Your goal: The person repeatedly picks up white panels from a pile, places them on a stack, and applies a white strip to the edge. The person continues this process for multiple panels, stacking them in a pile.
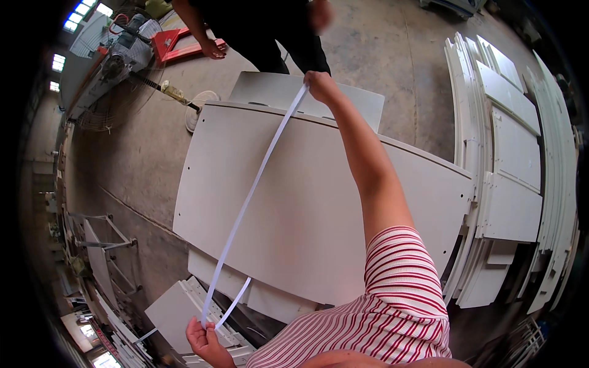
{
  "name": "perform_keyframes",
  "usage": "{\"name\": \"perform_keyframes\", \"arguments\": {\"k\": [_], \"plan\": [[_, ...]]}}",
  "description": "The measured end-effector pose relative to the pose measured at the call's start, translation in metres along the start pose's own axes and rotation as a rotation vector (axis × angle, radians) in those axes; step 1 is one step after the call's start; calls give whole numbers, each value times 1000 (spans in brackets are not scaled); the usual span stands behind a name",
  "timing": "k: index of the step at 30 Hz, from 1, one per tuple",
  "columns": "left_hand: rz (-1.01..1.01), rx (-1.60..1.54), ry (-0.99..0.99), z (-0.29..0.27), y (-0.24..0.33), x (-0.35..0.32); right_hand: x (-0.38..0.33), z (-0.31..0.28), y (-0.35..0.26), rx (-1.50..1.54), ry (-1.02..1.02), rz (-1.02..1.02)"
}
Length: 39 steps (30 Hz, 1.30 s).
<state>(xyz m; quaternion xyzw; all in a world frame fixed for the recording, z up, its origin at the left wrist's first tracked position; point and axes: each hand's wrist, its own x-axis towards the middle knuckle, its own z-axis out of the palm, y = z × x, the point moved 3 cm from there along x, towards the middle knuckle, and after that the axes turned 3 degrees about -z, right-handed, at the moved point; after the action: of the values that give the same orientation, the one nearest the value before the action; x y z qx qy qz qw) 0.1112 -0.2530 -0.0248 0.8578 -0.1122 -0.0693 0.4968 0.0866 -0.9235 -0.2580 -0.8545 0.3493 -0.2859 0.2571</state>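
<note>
A pedestal fan (115, 64) stands near a red pallet jack (167, 44) on the concrete floor (380, 55), with stacked white panels (516, 147) at right.

No text, label, number or sign legible anywhere in view.
</note>
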Motion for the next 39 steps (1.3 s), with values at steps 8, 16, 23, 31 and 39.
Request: {"name": "perform_keyframes", "arguments": {"k": [8,16,23,31,39], "plan": [[-71,163,-44,7,-4,2,-3,12,-21,-244,10,107],[-71,163,-57,6,-7,12,-23,89,3,2,-342,-12],[-63,140,-69,17,-5,7,-31,37,-13,81,-67,-35],[-231,56,-239,20,-71,0,-203,-55,-51,151,396,48],[-281,-45,-496,-3,-156,-51,-432,-68,-154,-40,-50,146]]}}
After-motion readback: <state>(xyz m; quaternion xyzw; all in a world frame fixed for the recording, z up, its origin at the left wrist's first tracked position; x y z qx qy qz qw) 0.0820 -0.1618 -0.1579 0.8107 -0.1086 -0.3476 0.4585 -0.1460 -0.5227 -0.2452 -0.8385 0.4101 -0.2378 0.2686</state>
